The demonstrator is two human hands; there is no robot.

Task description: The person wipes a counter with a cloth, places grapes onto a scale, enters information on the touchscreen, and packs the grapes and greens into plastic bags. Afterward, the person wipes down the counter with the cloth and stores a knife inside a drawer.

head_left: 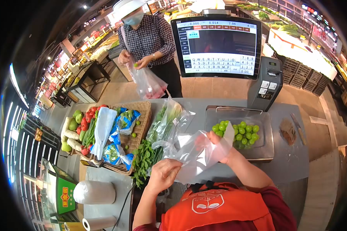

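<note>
A clear plastic bag (198,158) is stretched between my two hands over the counter. My left hand (165,173) is closed, its fingers pinching the bag's near left side. At the bag's other side, my right hand (219,147) grips the plastic, some of its fingers veiled by the film. Just beyond the right hand, green grapes (247,133) lie on the metal scale tray (258,154). To the left of the bag are leafy greens (143,156) and a clear bag of vegetables (164,121).
Wicker baskets (144,115) of vegetables and fruit stand at left. A touch screen (219,48) and a grey printer unit (266,82) rise behind the scale. Bag rolls (94,191) sit lower left. Across the counter, a person (148,42) holds a bag (152,82).
</note>
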